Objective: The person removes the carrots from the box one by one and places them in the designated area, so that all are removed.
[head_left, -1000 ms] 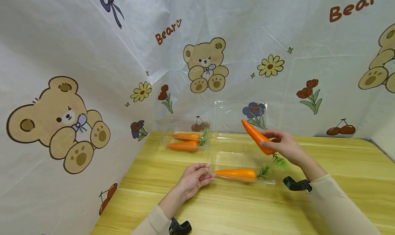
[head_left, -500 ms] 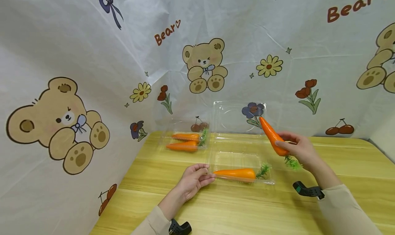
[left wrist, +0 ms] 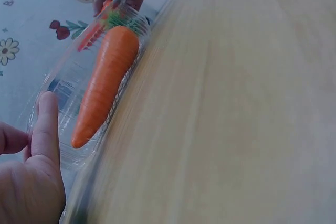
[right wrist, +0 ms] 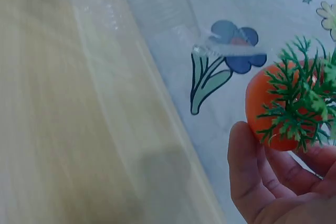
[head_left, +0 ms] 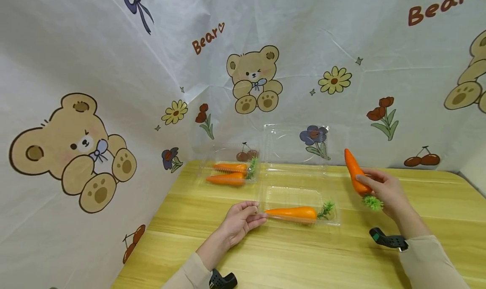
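My right hand [head_left: 383,193] holds an orange carrot [head_left: 355,174] above the right side of the table, thick end in the fingers and pointed end up. Its feathery green top [right wrist: 302,95] hides part of the grip in the right wrist view. A clear plastic clamshell box [head_left: 292,195] lies with its lid [head_left: 282,143] raised at the back. Inside the box, along the front wall, rests another carrot [head_left: 294,213], tip to the left. My left hand [head_left: 241,221] pinches the box's front left edge between thumb and fingers.
A second clear box [head_left: 212,154] stands at the back left, with two carrots [head_left: 228,179] inside. Behind the wooden table [head_left: 288,255] hangs a white cloth [head_left: 296,31] printed with bears and flowers.
My right hand has carried the carrot to the right, from above the box to beyond its right side, and the carrot now stands more upright. The left hand has stayed at the box's edge.
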`<state>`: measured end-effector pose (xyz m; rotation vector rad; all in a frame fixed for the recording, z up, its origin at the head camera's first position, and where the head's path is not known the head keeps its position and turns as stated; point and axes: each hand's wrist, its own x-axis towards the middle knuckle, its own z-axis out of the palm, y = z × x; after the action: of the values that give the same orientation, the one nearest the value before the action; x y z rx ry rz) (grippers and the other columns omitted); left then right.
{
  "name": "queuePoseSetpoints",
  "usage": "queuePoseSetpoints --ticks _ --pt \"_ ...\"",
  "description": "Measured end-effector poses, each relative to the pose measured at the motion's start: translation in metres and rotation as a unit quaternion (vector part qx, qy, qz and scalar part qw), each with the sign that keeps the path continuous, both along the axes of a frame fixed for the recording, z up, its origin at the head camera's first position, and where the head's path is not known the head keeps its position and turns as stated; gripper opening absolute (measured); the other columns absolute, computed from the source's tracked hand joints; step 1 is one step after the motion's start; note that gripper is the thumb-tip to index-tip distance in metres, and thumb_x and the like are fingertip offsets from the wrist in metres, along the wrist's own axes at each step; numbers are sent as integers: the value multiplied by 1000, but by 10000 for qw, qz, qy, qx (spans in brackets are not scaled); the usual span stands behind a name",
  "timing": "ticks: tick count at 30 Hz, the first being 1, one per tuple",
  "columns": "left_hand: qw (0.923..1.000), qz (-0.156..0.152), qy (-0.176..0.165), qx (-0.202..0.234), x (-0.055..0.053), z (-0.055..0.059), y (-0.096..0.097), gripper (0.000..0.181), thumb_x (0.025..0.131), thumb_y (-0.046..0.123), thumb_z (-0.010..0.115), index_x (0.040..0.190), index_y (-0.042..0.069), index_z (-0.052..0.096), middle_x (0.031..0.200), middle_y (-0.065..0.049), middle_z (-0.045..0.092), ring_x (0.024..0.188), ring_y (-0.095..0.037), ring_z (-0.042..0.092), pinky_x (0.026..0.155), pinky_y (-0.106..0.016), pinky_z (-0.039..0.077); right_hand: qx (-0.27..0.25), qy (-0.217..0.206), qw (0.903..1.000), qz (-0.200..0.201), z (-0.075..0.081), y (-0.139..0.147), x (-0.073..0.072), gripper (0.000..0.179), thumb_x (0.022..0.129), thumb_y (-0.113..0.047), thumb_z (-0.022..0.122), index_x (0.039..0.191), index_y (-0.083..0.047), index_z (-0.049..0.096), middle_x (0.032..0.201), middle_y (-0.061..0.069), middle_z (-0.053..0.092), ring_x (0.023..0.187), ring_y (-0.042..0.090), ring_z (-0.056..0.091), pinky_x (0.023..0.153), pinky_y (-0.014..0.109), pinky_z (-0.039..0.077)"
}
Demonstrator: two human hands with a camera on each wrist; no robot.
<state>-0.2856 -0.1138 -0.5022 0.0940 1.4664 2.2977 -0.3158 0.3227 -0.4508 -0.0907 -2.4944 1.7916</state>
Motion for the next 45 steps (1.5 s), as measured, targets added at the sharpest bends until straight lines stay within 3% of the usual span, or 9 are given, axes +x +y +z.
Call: queuePoseSetpoints --ticks 5,8,10,12,15,22,30,45 --pt "10000 34 -33 29 0 1 1 28 103 3 56 127 -10 51 92 -9 69 92 -21 76 93 -36 61 269 -352 9977 -516 -10 14 -1 77 97 -48 69 149 4 45 98 -20 58 81 -2 58 69 20 56" --pt "10000 66 -26 20 0 1 2 27 103 2 56 126 -10 52 93 -9 68 92 -22 76 93 -36 61 698 -580 9934 -700 -16 22 -1 86 97 -54 66 153 6 39 118 6 63 82 -1 55 68 19 54" --pt "10000 62 -8 9 0 1 2 27 103 3 56 126 -10 52 93 -10 68 92 -23 76 93 -36 61 897 -750 9898 -812 -19 27 0 87 97 -57 63 154 5 39 135 26 54 89 8 57 66 18 53" --pt "10000 63 -9 -13 0 1 2 27 103 3 56 127 -10 52 94 -10 67 93 -23 76 94 -36 61 1004 -885 9872 -864 -21 31 1 87 98 -58 61 154 6 38 148 36 41 96 16 58 65 16 52" --pt "10000 56 -14 -32 1 1 2 28 103 3 56 127 -11 51 95 -10 67 93 -23 76 94 -37 61 1062 -1081 9840 -939 -24 35 1 88 98 -59 60 154 5 39 151 37 38 109 32 53 67 17 50" --pt "10000 63 -53 -46 2 3 1 26 104 3 55 126 -10 52 96 -10 66 92 -22 76 94 -36 61 1572 -1153 9765 -918 -26 40 2 92 96 -65 58 150 7 42 144 39 46 116 45 51 78 33 41" --pt "10000 64 -58 -26 2 3 2 28 104 2 55 128 -11 51 98 -9 64 92 -21 76 93 -35 61 2070 -898 9698 -921 -30 39 2 91 94 -67 59 144 8 48 133 38 58 106 43 57 74 33 42" --pt "10000 19 -35 28 2 4 1 27 104 2 54 127 -11 51 94 -9 68 90 -20 76 93 -34 62 2389 -737 9645 -855 -30 38 4 82 98 -62 56 139 9 53 126 36 60 100 39 57 72 33 43"
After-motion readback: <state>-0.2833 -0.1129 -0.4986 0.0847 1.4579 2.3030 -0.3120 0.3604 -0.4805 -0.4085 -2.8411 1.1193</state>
